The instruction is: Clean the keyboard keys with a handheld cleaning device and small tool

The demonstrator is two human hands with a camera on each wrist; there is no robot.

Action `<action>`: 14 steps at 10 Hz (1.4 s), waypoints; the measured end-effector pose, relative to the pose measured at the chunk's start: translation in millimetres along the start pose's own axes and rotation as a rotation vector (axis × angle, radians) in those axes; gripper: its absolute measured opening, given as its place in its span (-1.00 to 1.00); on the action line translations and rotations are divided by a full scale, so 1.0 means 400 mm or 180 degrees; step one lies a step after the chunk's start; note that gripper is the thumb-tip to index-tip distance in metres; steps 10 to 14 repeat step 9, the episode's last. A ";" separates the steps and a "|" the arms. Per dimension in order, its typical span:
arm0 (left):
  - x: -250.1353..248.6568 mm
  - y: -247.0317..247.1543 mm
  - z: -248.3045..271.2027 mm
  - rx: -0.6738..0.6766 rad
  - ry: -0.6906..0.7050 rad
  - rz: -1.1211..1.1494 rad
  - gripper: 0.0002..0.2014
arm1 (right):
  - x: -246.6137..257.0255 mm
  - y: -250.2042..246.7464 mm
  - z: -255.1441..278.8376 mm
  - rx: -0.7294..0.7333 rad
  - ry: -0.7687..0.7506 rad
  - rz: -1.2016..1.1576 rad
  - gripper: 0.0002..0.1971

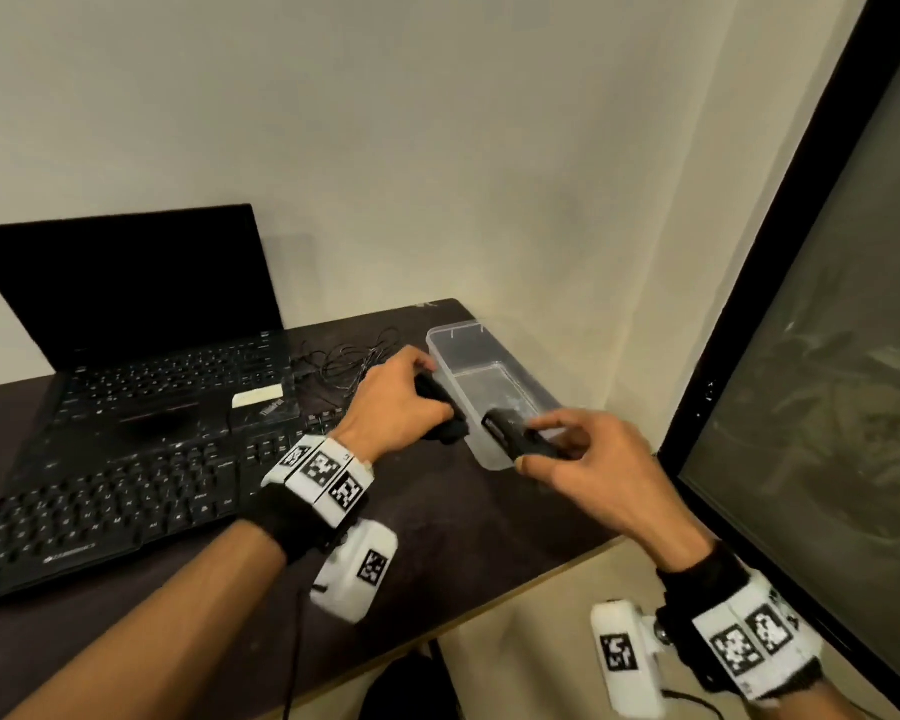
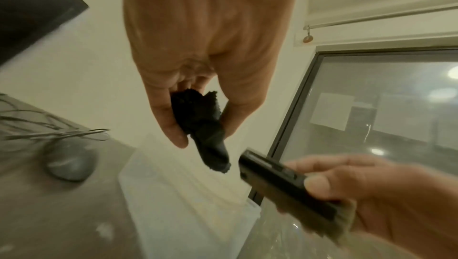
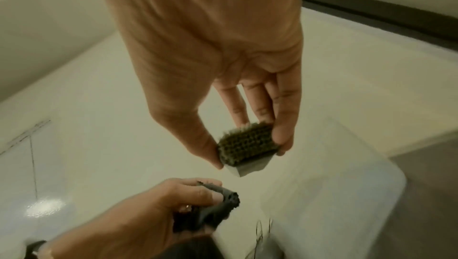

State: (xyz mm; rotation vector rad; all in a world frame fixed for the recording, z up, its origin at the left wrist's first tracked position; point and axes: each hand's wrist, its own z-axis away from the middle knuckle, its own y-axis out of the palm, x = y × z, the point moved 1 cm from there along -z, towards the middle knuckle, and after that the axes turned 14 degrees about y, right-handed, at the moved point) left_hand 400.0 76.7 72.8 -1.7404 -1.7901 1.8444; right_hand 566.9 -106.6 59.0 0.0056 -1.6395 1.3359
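Only laptop reads "ThinkPad".

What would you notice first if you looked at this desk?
Two hands meet over a clear plastic tub at the right end of the dark table. The left hand grips a wad of black cloth; the right hand pinches a small black brush. To the left sit a black keyboard and an open laptop.

black full-size keyboard: flat on dark table, left side, in front of open laptop | black-backed rectangular brush with tan bristles: pinched at its sides, above clear plastic tub | crumpled black cloth: gripped, beside brush, apart
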 end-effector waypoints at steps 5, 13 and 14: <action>-0.025 0.265 -0.269 0.1490 0.0562 -0.1654 -0.78 | 0.072 0.085 -0.371 0.0065 0.0071 0.2179 -0.57; -0.036 0.165 -0.207 0.1270 0.0916 -0.1517 -0.44 | 0.080 0.060 -0.305 -0.0449 -0.0036 0.1342 -0.60; -0.036 0.165 -0.207 0.1270 0.0916 -0.1517 -0.44 | 0.080 0.060 -0.305 -0.0449 -0.0036 0.1342 -0.60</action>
